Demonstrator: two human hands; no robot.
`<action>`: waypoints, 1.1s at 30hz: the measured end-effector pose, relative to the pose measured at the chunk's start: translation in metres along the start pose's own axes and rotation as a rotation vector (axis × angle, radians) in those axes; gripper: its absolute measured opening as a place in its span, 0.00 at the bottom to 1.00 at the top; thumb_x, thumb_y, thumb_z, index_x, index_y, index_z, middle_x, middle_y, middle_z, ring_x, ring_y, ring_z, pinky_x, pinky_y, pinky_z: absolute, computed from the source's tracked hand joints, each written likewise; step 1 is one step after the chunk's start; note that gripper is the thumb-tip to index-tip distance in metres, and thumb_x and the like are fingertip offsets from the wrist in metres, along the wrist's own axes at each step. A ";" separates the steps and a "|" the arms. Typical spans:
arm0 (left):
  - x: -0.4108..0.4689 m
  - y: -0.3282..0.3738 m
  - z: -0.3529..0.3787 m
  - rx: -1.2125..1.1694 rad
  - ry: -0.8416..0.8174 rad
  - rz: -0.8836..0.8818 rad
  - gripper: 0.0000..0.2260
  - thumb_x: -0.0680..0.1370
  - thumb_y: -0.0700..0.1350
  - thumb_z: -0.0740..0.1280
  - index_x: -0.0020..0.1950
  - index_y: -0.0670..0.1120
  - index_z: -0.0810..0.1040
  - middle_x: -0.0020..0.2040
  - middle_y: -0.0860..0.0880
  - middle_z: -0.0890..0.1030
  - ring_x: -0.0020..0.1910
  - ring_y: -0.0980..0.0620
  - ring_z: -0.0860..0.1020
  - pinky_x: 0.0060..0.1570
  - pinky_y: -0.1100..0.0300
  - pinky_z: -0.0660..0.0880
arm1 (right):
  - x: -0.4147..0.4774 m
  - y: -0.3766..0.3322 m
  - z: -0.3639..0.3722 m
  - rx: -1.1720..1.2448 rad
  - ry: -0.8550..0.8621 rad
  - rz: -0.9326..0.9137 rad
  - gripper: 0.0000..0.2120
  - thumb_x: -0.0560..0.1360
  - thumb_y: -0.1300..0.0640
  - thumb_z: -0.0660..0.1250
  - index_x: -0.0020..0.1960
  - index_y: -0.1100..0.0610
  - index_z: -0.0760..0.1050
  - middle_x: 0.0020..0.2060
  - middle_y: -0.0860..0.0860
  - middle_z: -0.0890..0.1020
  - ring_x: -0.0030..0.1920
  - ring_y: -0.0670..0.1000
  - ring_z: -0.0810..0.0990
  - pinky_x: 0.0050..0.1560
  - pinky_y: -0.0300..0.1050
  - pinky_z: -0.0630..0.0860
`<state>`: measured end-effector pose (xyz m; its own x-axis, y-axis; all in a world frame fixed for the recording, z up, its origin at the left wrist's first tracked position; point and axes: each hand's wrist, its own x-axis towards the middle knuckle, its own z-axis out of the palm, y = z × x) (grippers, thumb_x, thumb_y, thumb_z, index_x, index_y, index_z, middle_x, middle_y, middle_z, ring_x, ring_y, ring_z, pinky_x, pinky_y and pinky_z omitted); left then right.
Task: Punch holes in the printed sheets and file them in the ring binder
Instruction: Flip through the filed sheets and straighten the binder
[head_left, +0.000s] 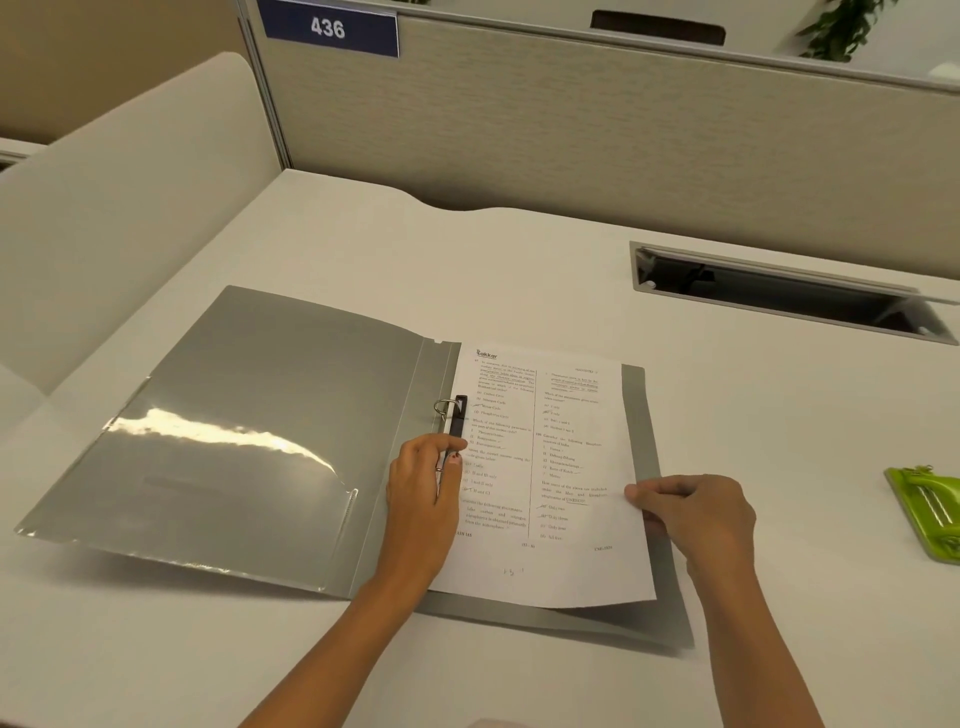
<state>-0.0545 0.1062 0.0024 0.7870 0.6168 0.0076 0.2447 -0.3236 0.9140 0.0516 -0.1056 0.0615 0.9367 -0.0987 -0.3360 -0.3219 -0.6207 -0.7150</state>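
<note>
Right hand (696, 512) pinching sheet (550, 467) edge

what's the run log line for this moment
stage: filing | left hand: at binder ring | right hand: pinching sheet edge | punch: idle

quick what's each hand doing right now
Left hand: fingers closed on the black ring mechanism of the open grey plastic binder.
Right hand: pinching the white printed sheet's right edge.
</note>
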 end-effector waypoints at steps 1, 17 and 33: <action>0.001 0.000 0.000 -0.006 -0.005 -0.006 0.13 0.78 0.56 0.55 0.56 0.54 0.73 0.58 0.54 0.72 0.58 0.53 0.72 0.59 0.51 0.75 | 0.000 0.000 0.000 -0.001 0.003 -0.002 0.07 0.69 0.58 0.77 0.44 0.60 0.84 0.41 0.55 0.85 0.40 0.56 0.84 0.44 0.44 0.77; 0.024 0.060 -0.027 -0.208 -0.062 -0.110 0.06 0.77 0.43 0.67 0.53 0.50 0.80 0.51 0.54 0.84 0.47 0.57 0.83 0.47 0.65 0.80 | -0.035 -0.061 0.005 0.118 0.069 -0.327 0.07 0.72 0.54 0.73 0.46 0.54 0.78 0.35 0.46 0.83 0.38 0.45 0.81 0.35 0.34 0.70; 0.080 0.091 -0.100 -0.043 -0.256 -0.342 0.04 0.76 0.40 0.68 0.42 0.42 0.80 0.36 0.43 0.85 0.35 0.44 0.84 0.38 0.52 0.81 | -0.094 -0.113 0.103 0.364 -0.263 -0.752 0.05 0.77 0.55 0.68 0.49 0.53 0.72 0.43 0.48 0.83 0.42 0.41 0.83 0.39 0.28 0.78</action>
<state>-0.0256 0.1983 0.1267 0.7812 0.4836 -0.3949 0.4966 -0.0980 0.8624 -0.0146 0.0537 0.1105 0.8703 0.4479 0.2047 0.3023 -0.1577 -0.9401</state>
